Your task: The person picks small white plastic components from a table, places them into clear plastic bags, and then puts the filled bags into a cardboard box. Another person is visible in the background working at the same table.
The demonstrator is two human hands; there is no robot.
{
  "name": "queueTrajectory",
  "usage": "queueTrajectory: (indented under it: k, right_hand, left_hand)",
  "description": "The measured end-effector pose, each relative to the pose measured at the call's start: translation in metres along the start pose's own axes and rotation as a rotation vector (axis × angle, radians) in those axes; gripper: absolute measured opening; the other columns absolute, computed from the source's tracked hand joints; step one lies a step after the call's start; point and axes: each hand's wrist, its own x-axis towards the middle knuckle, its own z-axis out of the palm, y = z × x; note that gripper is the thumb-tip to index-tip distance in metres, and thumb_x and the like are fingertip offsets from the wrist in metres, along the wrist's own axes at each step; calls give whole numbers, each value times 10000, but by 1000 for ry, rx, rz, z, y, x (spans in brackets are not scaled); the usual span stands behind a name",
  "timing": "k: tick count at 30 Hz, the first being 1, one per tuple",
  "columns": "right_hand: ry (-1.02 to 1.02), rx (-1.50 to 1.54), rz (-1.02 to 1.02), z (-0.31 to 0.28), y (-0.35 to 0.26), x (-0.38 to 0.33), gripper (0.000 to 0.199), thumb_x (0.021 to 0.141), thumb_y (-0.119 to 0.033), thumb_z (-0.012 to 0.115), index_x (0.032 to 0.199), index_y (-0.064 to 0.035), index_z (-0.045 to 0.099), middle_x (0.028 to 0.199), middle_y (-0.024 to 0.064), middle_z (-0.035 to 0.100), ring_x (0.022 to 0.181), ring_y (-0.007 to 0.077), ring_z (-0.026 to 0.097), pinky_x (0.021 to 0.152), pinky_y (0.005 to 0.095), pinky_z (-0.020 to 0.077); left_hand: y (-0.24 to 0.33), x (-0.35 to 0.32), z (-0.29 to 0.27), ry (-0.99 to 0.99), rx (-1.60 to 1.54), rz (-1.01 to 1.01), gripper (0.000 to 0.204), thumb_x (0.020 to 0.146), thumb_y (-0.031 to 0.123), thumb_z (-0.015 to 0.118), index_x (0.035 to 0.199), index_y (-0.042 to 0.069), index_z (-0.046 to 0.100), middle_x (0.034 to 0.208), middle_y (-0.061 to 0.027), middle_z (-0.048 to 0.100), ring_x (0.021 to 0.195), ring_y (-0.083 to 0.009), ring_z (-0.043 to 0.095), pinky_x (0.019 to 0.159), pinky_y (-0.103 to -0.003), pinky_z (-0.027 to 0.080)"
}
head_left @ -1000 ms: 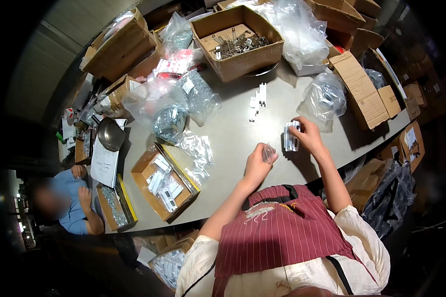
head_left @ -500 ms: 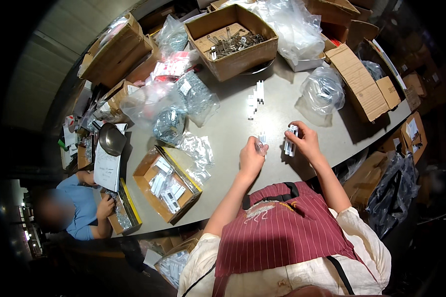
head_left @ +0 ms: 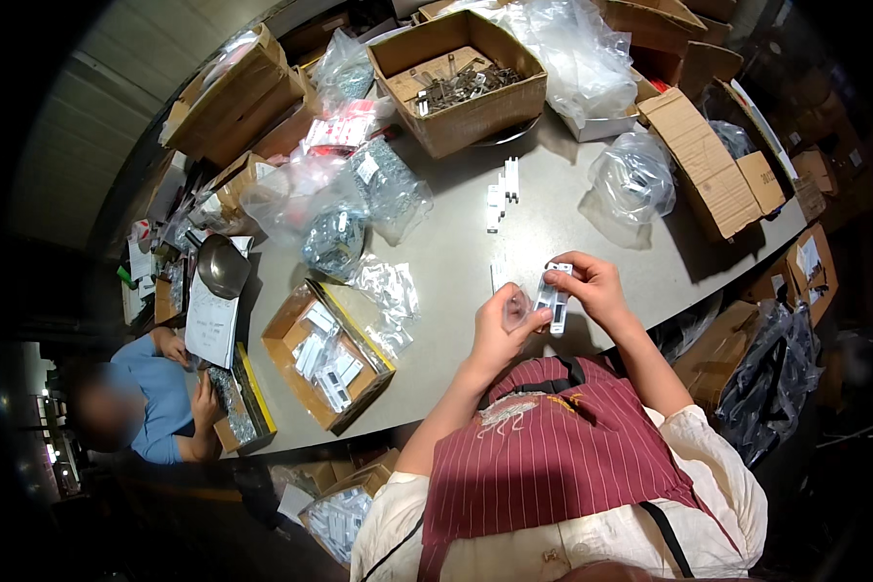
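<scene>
In front of my apron, my right hand [head_left: 597, 291] grips a narrow white plastic part with dark slots [head_left: 558, 312] by its far end. My left hand [head_left: 502, 328] is closed around a clear, rounded plastic thing [head_left: 516, 308], possibly a roll of tape. Its thumb reaches over to touch the near end of the white part. Just beyond the left hand, a thin white piece [head_left: 498, 274] is partly hidden. Farther up the table lie two groups of similar white parts, one group [head_left: 495, 209] beside the other [head_left: 511, 180].
At left, a cardboard box [head_left: 361, 393] holds more white parts. A carton of metal pieces [head_left: 436, 136] stands at the back. Clear bags [head_left: 398, 189] and a coiled clear bag [head_left: 632, 175] lie around. A co-worker in blue [head_left: 160, 398] handles small metal pieces at far left.
My right hand has brought the white part left and toward me, turning it, until it meets my left thumb. The left hand has shifted slightly toward me. The co-worker's hands have moved a little.
</scene>
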Motion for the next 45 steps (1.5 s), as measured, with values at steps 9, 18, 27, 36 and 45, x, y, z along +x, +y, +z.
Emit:
queueTrajectory:
  k: [9,18,27,36,45]
  right_hand:
    - [66,-9,-87,12,-33,-10,162,937,-152,766,1004,-4,764,644,-52,614,584,12,494,512,229,361]
    - [40,-66,-61,18,-22,-11,172,909,-146,769,1009,-9,739,669,-33,621,609,30,505,537,234,372]
    - [168,-63,-449,4,-63,-7,119,909,-41,756,1013,13,733,846,36,725,736,86,629,680,243,501]
    - [-137,-42,-614,9,-105,-4,146,845,20,777,980,56,733,904,111,749,773,143,668,702,267,513]
    - [-149,76,-583,9,-94,-9,163,843,56,752,1001,58,711,912,106,736,803,151,680,725,278,531]
  left_hand:
    - [38,-17,15,-8,-338,-141,251,914,83,803,927,21,560,850,-75,675,801,-165,718,726,-291,570]
    - [11,-14,13,33,60,146,403,877,262,863,863,16,544,740,-27,584,684,-87,499,613,-272,450]
    - [46,-21,6,-146,-339,-163,274,866,101,831,999,45,598,944,-18,641,870,-93,600,775,-288,496]
    - [74,-25,18,-580,-372,-406,303,816,60,817,1023,38,597,1045,-156,683,1062,-240,662,943,-345,513]
    - [68,-24,20,-559,-612,-380,433,856,104,812,1215,-13,600,1063,-163,739,1055,-261,704,1009,-384,524]
